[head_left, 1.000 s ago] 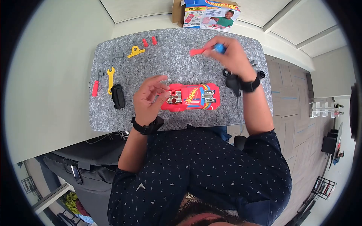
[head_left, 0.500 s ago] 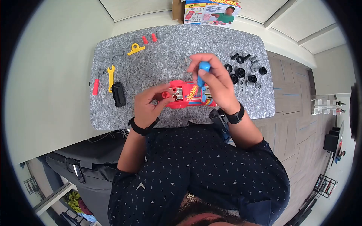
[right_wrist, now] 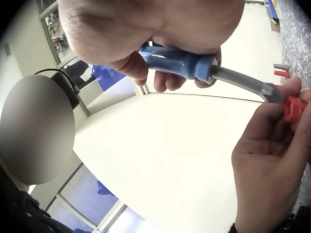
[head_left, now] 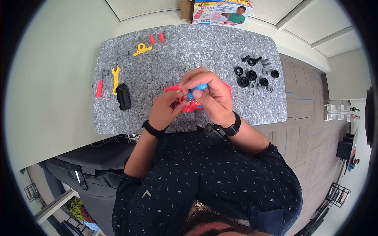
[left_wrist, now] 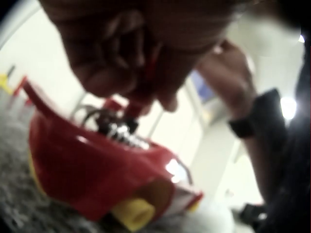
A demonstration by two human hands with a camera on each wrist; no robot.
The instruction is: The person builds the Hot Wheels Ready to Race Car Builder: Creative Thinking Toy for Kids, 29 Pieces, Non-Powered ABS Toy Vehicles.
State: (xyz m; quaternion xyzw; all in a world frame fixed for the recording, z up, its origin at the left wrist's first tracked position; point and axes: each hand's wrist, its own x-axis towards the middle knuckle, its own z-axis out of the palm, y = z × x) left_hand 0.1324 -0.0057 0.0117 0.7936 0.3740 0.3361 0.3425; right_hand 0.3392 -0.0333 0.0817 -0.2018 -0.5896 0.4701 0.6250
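Note:
My right hand (head_left: 215, 101) grips a toy screwdriver (right_wrist: 177, 63) by its blue handle. Its grey tip points at the head of a red toy screw (right_wrist: 293, 109), right by the rim in the right wrist view. The red screw is pinched between thumb and fingers of my left hand (head_left: 162, 112), above the silver engine (left_wrist: 127, 137) of a red toy car (left_wrist: 97, 167). Both hands cover much of the car in the head view. A yellow stub (left_wrist: 133, 213) shows at the car's wheel arch in the left wrist view.
Black wheels (head_left: 243, 81) and small grey parts lie at the table's right. To the left are a yellow wrench (head_left: 115, 80), a grey cross wrench (head_left: 116, 57), a black part (head_left: 123, 97) and a red piece (head_left: 99, 89). A toy box (head_left: 220, 13) stands behind the table.
My right hand came from the back right with the screwdriver and something red, then down and left to the left hand. The red screw is now in my left hand, at the screwdriver's tip.

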